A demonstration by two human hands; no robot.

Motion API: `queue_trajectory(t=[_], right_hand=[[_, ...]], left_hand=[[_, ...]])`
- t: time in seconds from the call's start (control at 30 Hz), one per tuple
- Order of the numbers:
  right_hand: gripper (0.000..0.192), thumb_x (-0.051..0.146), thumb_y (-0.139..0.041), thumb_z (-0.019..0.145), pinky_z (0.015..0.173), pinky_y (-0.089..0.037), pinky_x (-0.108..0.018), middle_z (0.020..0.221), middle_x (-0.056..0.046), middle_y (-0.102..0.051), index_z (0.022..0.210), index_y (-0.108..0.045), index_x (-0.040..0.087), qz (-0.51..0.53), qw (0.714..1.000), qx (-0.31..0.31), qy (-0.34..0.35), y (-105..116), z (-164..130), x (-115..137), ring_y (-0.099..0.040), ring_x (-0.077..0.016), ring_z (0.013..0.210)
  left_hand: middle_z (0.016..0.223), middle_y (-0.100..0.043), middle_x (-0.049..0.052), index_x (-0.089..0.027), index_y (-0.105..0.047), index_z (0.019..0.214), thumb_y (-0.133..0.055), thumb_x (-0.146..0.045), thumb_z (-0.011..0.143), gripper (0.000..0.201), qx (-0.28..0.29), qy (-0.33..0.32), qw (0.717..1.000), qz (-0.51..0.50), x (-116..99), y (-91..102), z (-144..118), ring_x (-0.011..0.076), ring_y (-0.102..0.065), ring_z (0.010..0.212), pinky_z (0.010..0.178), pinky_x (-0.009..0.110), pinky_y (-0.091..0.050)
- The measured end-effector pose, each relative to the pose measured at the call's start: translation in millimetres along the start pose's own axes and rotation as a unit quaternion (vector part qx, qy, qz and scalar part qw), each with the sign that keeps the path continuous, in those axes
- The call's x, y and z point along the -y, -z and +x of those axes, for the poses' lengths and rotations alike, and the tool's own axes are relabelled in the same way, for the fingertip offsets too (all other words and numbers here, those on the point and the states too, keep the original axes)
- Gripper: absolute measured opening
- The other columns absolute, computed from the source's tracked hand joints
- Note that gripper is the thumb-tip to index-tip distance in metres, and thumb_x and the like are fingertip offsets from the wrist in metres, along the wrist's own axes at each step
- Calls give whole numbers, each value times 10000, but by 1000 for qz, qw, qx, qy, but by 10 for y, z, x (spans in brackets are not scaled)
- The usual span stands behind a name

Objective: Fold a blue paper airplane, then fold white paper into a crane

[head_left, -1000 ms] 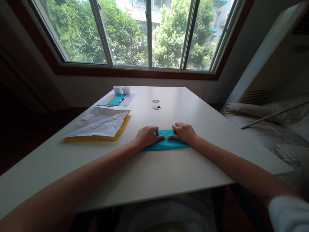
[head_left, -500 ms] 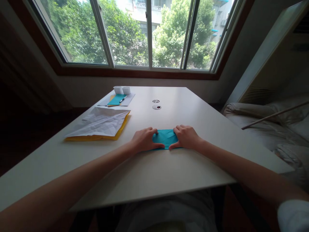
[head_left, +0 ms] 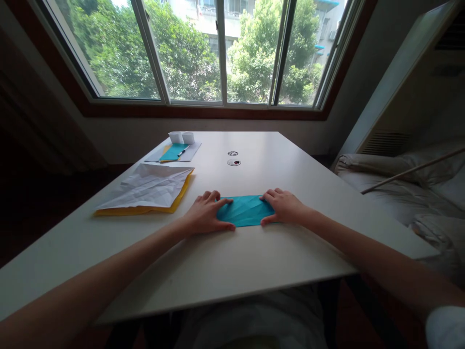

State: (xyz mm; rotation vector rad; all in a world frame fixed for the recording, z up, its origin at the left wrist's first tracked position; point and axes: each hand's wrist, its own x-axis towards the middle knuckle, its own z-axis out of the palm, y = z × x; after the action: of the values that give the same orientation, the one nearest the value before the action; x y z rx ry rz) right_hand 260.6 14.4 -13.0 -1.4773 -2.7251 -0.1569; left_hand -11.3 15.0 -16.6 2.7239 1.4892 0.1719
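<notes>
A folded strip of blue paper (head_left: 245, 211) lies on the white table in front of me, with faint creases across it. Over its left end rests my left hand (head_left: 206, 213), open, the index finger on the paper and the thumb stretched along its near edge. My right hand (head_left: 285, 207) spans the right end with thumb and fingers spread apart, fingertips at the far edge and thumb at the near one. Both ends of the strip are partly hidden beneath my hands.
Creased white paper (head_left: 152, 184) lies on yellow paper (head_left: 178, 203) to the left. Farther back are blue paper (head_left: 172, 152), a pen (head_left: 183, 150) and two small white containers (head_left: 188, 137). Two round fittings (head_left: 234, 162) sit mid-table. A covered seat (head_left: 370, 174) stands at right.
My left hand has slid left along the blue paper, its index finger straightening, so more of the strip shows. My right hand has shifted slightly right.
</notes>
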Motion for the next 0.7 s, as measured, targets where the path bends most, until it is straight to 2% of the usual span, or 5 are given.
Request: queue_trajectory(t=[0.17, 0.43, 0.5, 0.57, 0.7], right_hand=[[808, 716, -559, 616, 920, -368, -421, 1250, -97, -493, 1268, -455, 250, 56, 998, 22, -4, -54, -64, -193, -451, -302, 1104], [818, 701, -518, 668, 1003, -298, -434, 1374, -97, -393, 1330, -387, 240, 111, 991, 77, 18, 20, -123, -345, -336, -308, 1246], [763, 693, -452, 724, 1017, -270, -462, 1387, -114, -376, 1324, -400, 224, 99, 991, 92, 19, 67, -82, -269, -307, -321, 1271], [615, 610, -310, 844, 1030, -223, -509, 1424, -116, -321, 1296, -439, 214, 75, 995, 71, 3, 96, -11, -102, -269, -320, 1299], [533, 461, -271, 909, 1050, -148, -554, 1470, -96, -225, 1356, -358, 186, 50, 997, 29, 59, 61, 204, 413, -170, -300, 1347]], left_hand=[[1360, -331, 58, -380, -322, 1354, -456, -779, 616, 850, 31, 40, 999, -16, 152, -20, -150, 343, -256, 1256, 1020, 453, -207], [1491, -157, 45, -291, -98, 1428, -334, -770, 693, 908, 78, 62, 995, 2, 208, -34, -234, 342, -75, 1352, 1044, 550, -64], [1497, -128, 46, -283, -72, 1430, -325, -774, 695, 920, 85, 61, 994, -1, 209, -32, -230, 332, -51, 1358, 1041, 563, -59], [1498, -111, 56, -263, -57, 1432, -322, -778, 691, 941, 91, 64, 994, -2, 209, -32, -224, 331, -46, 1360, 1042, 566, -57], [1496, -91, 78, -205, -40, 1434, -316, -780, 690, 980, 101, 73, 992, 5, 213, -45, -215, 333, -38, 1360, 1044, 565, -65]])
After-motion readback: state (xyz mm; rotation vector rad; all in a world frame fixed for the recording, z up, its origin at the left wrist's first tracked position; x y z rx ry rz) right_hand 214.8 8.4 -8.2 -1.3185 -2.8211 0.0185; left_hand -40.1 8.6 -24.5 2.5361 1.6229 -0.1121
